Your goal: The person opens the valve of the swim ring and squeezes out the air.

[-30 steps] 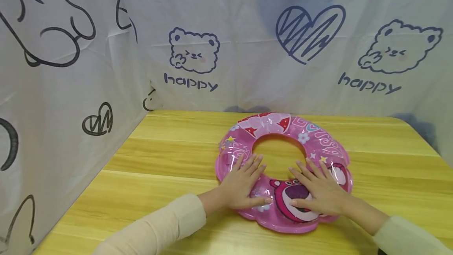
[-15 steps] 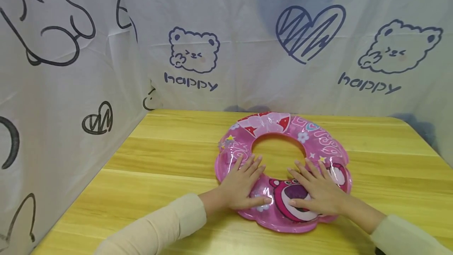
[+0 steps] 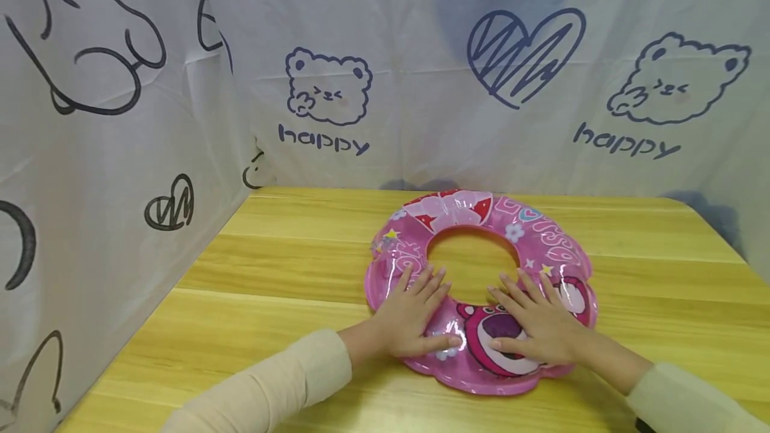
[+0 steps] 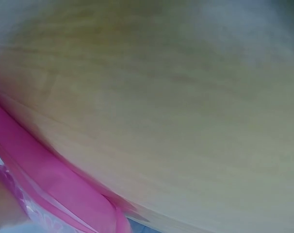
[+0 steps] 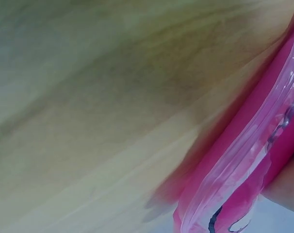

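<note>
A pink inflatable swim ring (image 3: 475,373) printed with a bear, stars, flowers and a bow lies flat on the wooden table, its hole facing up. On the ring's near left side rests my left hand (image 3: 415,316), fingers spread and straight, thumb pointing right. My right hand (image 3: 544,323) lies on the near right side, partly over the bear print, with its fingers spread too. Each wrist view catches the ring's pink edge close up, in the left wrist view (image 4: 59,179) at lower left and in the right wrist view at lower right.
The yellow wood-grain table (image 3: 271,266) extends to both sides of the ring. A white cloth (image 3: 421,85) with drawn hearts and bears hangs behind it, and another printed cloth (image 3: 102,172) hangs along the left edge.
</note>
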A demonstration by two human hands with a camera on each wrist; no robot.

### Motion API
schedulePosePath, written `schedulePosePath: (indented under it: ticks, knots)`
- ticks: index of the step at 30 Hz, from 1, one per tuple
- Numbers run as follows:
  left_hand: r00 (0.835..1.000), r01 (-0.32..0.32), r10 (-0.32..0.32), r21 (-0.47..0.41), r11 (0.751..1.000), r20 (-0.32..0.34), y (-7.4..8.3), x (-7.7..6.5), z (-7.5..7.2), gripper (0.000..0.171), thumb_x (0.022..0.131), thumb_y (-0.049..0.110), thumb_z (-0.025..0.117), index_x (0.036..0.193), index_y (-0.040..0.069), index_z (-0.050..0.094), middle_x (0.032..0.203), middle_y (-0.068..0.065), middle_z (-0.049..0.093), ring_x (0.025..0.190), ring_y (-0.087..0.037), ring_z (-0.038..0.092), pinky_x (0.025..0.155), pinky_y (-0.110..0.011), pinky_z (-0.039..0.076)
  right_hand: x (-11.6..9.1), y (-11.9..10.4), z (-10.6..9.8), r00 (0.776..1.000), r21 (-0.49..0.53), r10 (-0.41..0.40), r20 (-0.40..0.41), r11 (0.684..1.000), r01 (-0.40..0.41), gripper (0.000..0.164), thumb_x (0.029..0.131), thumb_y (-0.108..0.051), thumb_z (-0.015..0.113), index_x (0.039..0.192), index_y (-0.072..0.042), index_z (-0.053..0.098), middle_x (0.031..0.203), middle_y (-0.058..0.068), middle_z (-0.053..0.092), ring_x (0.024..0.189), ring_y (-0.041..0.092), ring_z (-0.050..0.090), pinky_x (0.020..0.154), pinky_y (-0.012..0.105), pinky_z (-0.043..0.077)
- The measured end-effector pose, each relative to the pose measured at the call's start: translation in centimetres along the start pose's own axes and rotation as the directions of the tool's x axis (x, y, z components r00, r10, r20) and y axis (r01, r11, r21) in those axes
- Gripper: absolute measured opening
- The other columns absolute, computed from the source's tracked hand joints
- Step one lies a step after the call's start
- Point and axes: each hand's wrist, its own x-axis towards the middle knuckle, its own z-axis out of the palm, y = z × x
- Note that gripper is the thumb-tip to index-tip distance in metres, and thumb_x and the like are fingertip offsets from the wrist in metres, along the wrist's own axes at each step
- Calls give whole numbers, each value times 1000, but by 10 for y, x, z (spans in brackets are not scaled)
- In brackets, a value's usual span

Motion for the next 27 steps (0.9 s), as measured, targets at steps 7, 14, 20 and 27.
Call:
schedulePosePath:
  ticks: [7, 14, 20, 27]
  knots:
    - [1000, -2, 2, -8, 1000, 21, 0, 1, 1, 86, 87, 66, 38, 146, 4, 26, 154, -14, 20, 144, -33, 11, 116, -54, 5, 0, 0, 0, 1000, 3, 4, 15, 1000, -4, 78, 83, -61, 52, 142, -12, 39, 151, 19, 26, 139, 47, 11, 112, 44, -22]
    - [999, 10, -9, -16, 1000, 53, 0, 2, 1, 86, 87, 67, 35, 147, 5, 25, 154, -13, 20, 144, -31, 11, 116, -53, 4, -1, 1, -1, 1000, -8, -14, 5, 1000, 14, 78, 83, -60, 52, 142, -10, 38, 151, 21, 26, 139, 47, 12, 112, 51, -18]
    - [998, 16, -14, -22, 1000, 67, 0, 2, -1, 86, 88, 66, 35, 147, 5, 24, 154, -13, 20, 144, -31, 11, 116, -54, 3, 0, 0, -1, 1000, -12, -7, 18, 1000, 7, 79, 84, -61, 51, 143, -10, 36, 151, 20, 25, 139, 47, 11, 112, 49, -20]
    - [996, 21, -19, -21, 1000, 82, 1, 2, -3, 86, 88, 67, 34, 147, 5, 23, 155, -12, 20, 144, -31, 11, 116, -55, 3, 0, -1, -1, 1000, -18, -5, 23, 1000, 5, 79, 84, -61, 52, 142, -10, 37, 151, 20, 25, 139, 47, 11, 112, 52, -17]
